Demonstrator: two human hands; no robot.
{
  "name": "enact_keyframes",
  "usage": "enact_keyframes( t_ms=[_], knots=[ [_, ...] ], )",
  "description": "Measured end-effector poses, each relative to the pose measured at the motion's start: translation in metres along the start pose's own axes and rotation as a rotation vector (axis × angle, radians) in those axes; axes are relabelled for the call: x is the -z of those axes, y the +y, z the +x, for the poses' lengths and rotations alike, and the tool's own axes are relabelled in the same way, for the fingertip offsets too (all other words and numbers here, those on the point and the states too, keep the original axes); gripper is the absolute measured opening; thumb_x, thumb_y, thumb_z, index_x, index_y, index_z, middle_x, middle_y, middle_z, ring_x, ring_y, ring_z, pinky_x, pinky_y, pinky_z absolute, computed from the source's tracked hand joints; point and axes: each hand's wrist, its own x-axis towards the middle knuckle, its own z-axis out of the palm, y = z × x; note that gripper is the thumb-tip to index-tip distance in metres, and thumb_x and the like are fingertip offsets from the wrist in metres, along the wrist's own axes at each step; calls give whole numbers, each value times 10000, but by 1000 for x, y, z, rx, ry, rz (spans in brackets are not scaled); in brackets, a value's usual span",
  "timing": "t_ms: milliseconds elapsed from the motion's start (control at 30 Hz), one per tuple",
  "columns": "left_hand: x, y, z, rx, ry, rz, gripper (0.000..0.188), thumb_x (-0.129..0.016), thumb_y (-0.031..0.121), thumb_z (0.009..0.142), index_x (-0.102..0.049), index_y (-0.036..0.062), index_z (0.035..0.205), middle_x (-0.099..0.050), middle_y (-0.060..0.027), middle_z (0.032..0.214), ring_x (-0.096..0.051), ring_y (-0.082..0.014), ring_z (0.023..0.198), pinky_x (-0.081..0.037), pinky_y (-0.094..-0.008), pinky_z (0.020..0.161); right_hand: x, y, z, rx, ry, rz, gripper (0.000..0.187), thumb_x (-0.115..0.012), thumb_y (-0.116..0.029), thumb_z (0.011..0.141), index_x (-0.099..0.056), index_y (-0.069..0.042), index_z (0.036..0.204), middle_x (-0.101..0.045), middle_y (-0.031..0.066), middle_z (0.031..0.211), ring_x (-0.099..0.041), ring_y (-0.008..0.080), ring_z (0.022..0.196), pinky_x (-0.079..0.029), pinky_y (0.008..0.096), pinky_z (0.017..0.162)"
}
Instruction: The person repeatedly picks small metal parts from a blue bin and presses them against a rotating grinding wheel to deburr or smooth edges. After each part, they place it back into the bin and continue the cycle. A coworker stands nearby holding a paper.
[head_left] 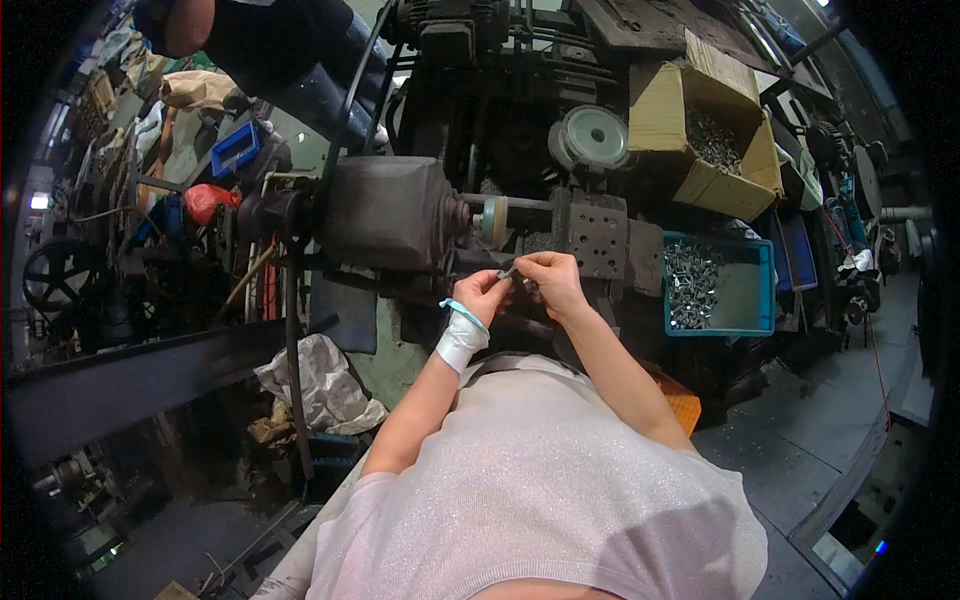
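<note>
My left hand, with a white wrap and a light blue band at the wrist, pinches a small metal part. The fingertips of my right hand close on the part's other end, so both hands meet on it. Its exact kind is too small to make out. Just beyond my fingers, a small tan-rimmed wheel sits on the spindle of a dark machine head. A dark metal block with holes stands beyond my right hand.
On the right, a teal bin holds many small shiny metal parts. Behind it an open cardboard box contains more small pieces. A round pale disc stands near the box. Another person's dark-clad legs are at the upper left.
</note>
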Motion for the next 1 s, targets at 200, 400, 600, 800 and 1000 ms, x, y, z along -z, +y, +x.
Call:
enact_keyframes(
  t_ms=[200,400,600,800,1000],
  knots=[
    [-4,-11,22,-6,46,-25,100,-546,88,786,-558,23,712,-547,5,613,-496,-68,491,-384,-203,424,-8,-13,9,-90,61,-150,195,-612,-140,740,-615,54,766,-541,35,557,-405,63,392,-283,228,343],
    [-9,-14,35,32,119,-59,76,-522,53,771,-550,6,719,-549,-24,604,-476,-80,461,-365,-211,404,-10,-10,20,-26,77,-229,200,-595,-136,745,-617,61,718,-512,18,514,-391,63,411,-284,250,368],
    [-9,-17,45,51,155,-122,59,-518,47,764,-549,2,744,-555,-39,608,-477,-86,454,-360,-204,399,-11,-4,29,52,101,-235,192,-600,-125,730,-624,65,729,-517,17,513,-406,69,431,-306,257,391],
    [-9,-21,48,37,175,-121,64,-515,51,765,-560,5,768,-552,-37,611,-467,-88,443,-360,-200,398,-14,-5,29,96,117,-235,183,-606,-120,718,-627,62,713,-518,18,506,-418,74,448,-321,255,404],
    [-8,-18,47,28,158,-115,76,-514,61,771,-561,2,760,-541,-28,590,-459,-86,433,-339,-209,386,-16,-10,27,67,109,-233,195,-604,-127,716,-625,66,705,-530,25,517,-428,77,460,-328,253,411]
  ],
)
